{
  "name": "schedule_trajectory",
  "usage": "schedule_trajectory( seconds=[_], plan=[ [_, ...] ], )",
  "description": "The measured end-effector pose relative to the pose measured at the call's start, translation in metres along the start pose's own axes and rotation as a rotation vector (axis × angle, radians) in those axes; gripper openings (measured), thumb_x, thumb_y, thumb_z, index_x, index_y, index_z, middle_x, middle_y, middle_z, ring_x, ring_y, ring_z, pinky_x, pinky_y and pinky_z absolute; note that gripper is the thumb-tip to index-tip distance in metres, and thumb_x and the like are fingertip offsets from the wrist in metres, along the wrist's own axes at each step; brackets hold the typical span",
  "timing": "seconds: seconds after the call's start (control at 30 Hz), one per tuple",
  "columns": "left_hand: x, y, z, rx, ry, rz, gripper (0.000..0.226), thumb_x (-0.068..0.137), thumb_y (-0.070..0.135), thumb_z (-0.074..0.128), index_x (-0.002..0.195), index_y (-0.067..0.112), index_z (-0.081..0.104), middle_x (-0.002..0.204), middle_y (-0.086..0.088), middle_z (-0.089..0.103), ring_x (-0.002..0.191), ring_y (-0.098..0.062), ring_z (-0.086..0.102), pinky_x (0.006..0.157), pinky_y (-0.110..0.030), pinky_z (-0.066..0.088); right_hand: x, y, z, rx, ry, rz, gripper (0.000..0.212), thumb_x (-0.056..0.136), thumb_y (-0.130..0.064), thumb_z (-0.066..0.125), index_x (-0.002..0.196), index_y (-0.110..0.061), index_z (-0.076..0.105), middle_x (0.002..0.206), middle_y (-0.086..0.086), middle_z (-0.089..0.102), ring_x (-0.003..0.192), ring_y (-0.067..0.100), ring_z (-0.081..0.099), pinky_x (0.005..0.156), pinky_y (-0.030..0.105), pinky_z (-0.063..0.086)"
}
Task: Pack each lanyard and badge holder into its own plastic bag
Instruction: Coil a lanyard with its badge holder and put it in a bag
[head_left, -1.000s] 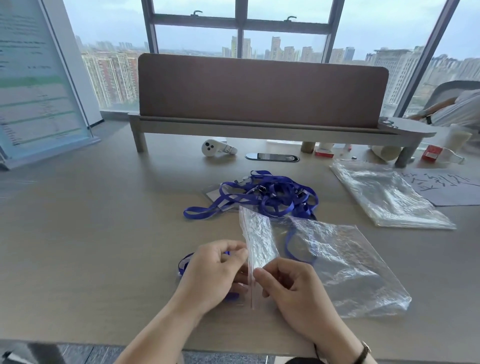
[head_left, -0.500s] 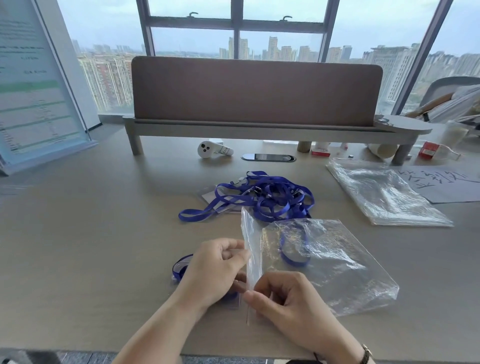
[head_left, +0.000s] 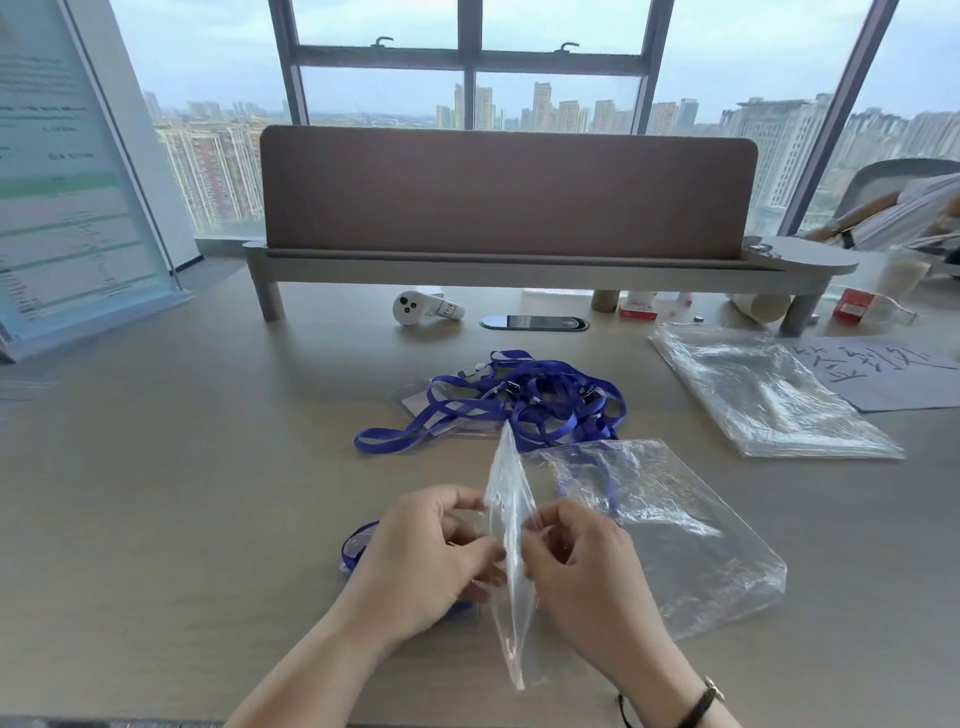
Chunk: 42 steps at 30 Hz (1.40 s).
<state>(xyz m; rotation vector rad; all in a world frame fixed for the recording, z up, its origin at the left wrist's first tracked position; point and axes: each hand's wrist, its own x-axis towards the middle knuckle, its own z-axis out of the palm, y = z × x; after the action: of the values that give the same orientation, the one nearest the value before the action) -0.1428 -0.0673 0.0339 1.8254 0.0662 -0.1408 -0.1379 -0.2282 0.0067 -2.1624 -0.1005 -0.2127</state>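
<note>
desk (head_left: 156, 493) | left hand (head_left: 431, 558), right hand (head_left: 582, 571) pinch plastic bag (head_left: 654, 519) mouth between them

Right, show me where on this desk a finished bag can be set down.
Bare desk lies wide open left of the left hand, up to the sign stand. Crowded: the lanyard pile ahead and the stack of plastic bags at right.
</note>
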Motion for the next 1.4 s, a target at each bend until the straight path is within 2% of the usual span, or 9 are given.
schedule_trajectory(
  seconds=[0.13,0.3,0.4,0.47,0.57,0.77,1.0,1.27,1.4],
  plan=[
    [-0.006,-0.006,-0.011,0.201,0.076,0.089,0.019,0.093,0.011,0.065,0.103,0.027,0.067,0.079,0.007,0.078,0.064,-0.018,0.075,0.069,-0.038,0.063,-0.004,0.01,-0.007,0.073,0.004,0.022,0.014,0.083,-0.014,0.07,0.08,-0.026,0.064,0.062,0.003,0.067,0.049,0.009,0.052,0.054,0.021,0.042],
    [-0.013,-0.013,-0.029,0.027,0.183,0.2,0.025,0.08,0.005,0.08,0.098,0.022,0.073,0.087,0.002,0.078,0.08,-0.018,0.075,0.072,-0.034,0.062,-0.007,0.015,-0.007,0.109,-0.046,0.011,0.015,0.083,-0.016,0.072,0.089,-0.026,0.063,0.054,-0.002,0.06,0.044,0.007,0.046,0.051,0.024,0.043],
    [-0.015,-0.021,-0.058,0.206,0.107,0.276,0.061,0.063,0.032,0.093,0.115,0.046,0.065,0.118,0.026,0.066,0.112,0.008,0.06,0.097,-0.014,0.046,-0.008,0.015,-0.004,0.072,-0.07,0.007,0.016,0.087,-0.019,0.067,0.094,-0.032,0.06,0.066,0.002,0.069,0.046,0.009,0.052,0.054,0.026,0.046],
    [-0.017,-0.028,-0.078,0.523,-0.044,0.199,0.101,0.053,0.052,0.093,0.138,0.059,0.038,0.139,0.046,0.031,0.129,0.027,0.025,0.105,0.0,0.023,-0.007,0.015,0.0,0.036,-0.085,0.008,0.016,0.089,-0.024,0.065,0.097,-0.036,0.058,0.07,0.001,0.07,0.048,0.009,0.054,0.057,0.029,0.048],
    [-0.013,-0.043,-0.092,0.783,-0.19,0.14,0.129,0.05,0.066,0.086,0.154,0.05,0.01,0.15,0.037,0.014,0.143,0.015,0.008,0.12,-0.015,0.011,-0.003,0.015,0.004,0.005,-0.089,-0.005,0.019,0.088,-0.028,0.066,0.099,-0.038,0.056,0.07,0.001,0.069,0.051,0.013,0.057,0.06,0.034,0.051],
    [-0.003,-0.049,-0.091,0.654,-0.124,0.221,0.088,0.058,0.062,0.084,0.137,0.045,0.05,0.127,0.03,0.057,0.117,0.014,0.051,0.106,-0.022,0.043,-0.005,0.012,0.007,-0.035,-0.069,-0.022,0.019,0.087,-0.029,0.068,0.098,-0.038,0.055,0.063,-0.012,0.062,0.05,0.007,0.054,0.054,0.022,0.042],
    [0.002,-0.035,-0.081,0.676,-0.13,0.21,0.082,0.056,0.051,0.09,0.13,0.041,0.055,0.114,0.025,0.058,0.107,0.005,0.057,0.1,-0.025,0.048,-0.009,0.009,0.007,-0.095,-0.05,-0.03,0.016,0.087,-0.033,0.068,0.096,-0.038,0.056,0.067,-0.021,0.062,0.056,0.006,0.058,0.056,0.021,0.038],
    [0.003,-0.037,-0.078,0.653,-0.11,0.168,0.087,0.049,0.056,0.088,0.127,0.048,0.05,0.11,0.025,0.044,0.095,0.003,0.06,0.092,-0.023,0.051,-0.009,0.007,0.009,-0.144,-0.042,-0.027,0.017,0.086,-0.034,0.068,0.098,-0.037,0.056,0.072,-0.024,0.062,0.062,0.003,0.057,0.056,0.018,0.04],
    [0.007,-0.039,-0.086,0.601,-0.082,0.154,0.065,0.06,0.046,0.091,0.118,0.044,0.062,0.098,0.024,0.061,0.08,0.007,0.059,0.074,-0.012,0.045,-0.005,0.002,0.009,-0.186,-0.064,-0.035,0.019,0.086,-0.034,0.067,0.1,-0.038,0.056,0.076,-0.026,0.062,0.064,0.002,0.058,0.058,0.022,0.046]
  ],
)
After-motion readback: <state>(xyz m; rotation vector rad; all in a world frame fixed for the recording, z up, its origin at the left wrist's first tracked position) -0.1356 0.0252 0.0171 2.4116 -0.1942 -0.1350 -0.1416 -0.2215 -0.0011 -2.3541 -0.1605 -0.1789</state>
